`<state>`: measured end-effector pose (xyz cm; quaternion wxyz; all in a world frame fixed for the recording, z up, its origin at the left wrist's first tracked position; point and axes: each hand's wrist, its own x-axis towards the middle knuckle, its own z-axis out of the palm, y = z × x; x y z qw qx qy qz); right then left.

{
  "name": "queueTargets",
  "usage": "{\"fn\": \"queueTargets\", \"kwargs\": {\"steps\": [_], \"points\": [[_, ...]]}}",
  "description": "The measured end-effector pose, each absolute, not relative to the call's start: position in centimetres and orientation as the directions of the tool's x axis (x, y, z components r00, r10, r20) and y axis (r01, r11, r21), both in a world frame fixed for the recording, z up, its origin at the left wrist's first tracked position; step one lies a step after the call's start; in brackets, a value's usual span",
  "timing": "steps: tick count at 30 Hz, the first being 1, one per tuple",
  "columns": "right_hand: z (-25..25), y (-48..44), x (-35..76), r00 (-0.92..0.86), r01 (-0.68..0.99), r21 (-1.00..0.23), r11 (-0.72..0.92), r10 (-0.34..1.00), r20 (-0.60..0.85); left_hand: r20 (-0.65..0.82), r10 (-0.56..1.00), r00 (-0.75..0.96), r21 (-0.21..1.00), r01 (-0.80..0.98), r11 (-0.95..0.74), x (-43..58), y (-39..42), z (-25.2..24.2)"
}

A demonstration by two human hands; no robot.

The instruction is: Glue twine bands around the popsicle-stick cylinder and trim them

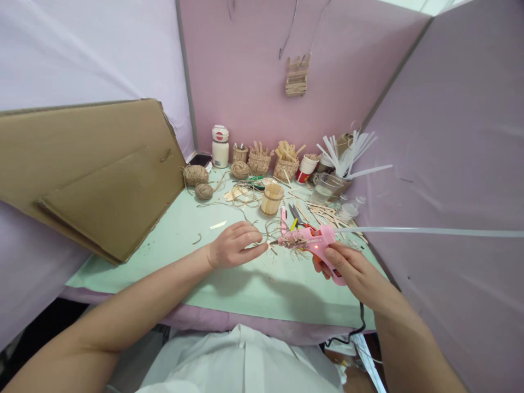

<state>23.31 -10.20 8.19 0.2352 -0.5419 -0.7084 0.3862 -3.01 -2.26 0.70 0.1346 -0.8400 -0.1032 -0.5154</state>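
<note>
A pink hot glue gun (323,240) with a lit orange light is gripped in my right hand (352,267). Its metal nozzle points left, and dried strands cling around its front. A long translucent glue stick (409,232) runs out of its back to the right. My left hand (237,245) is just left of the nozzle, thumb and fingertips pinched close to its tip. Whatever lies between those fingertips is too small to make out. Beyond the hands stands a small wooden-stick cup (272,199) with a band round it. Loose twine (245,195) lies beside the cup.
Twine balls (195,174), stick-filled baskets (286,166) and a white bottle (220,147) line the back. Scissors (295,213) and loose wooden sticks (327,214) lie at right, near a plastic cup (325,188). Cardboard (102,180) leans on the left; a black cord (362,316) hangs at the front edge.
</note>
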Motion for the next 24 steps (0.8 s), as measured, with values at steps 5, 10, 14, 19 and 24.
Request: {"fn": "queueTargets", "kwargs": {"steps": [5,10,14,19,24], "points": [[8.16,-10.15,23.29,-0.302,0.571,-0.812,0.117,0.950,-0.075,0.892,0.058,0.448,-0.098,0.316,-0.944,-3.04,-2.26,0.62],[8.09,-10.13,23.33,-0.304,0.565,-0.816,0.124,0.950,-0.066,0.889,0.059,0.454,-0.097,0.312,-0.945,-3.02,-2.27,0.72],[7.97,-10.04,23.54,-0.310,0.578,-0.804,0.138,0.949,-0.059,0.882,0.037,0.469,-0.125,0.309,-0.943,-3.05,-2.20,0.74],[7.95,-9.94,23.69,-0.319,0.581,-0.799,0.154,0.947,-0.050,0.874,0.015,0.486,-0.159,0.316,-0.935,-3.07,-2.13,0.76],[8.02,-10.03,23.71,-0.323,0.579,-0.801,0.150,0.945,-0.056,0.883,0.043,0.467,-0.124,0.321,-0.939,-3.04,-2.15,0.70]]}}
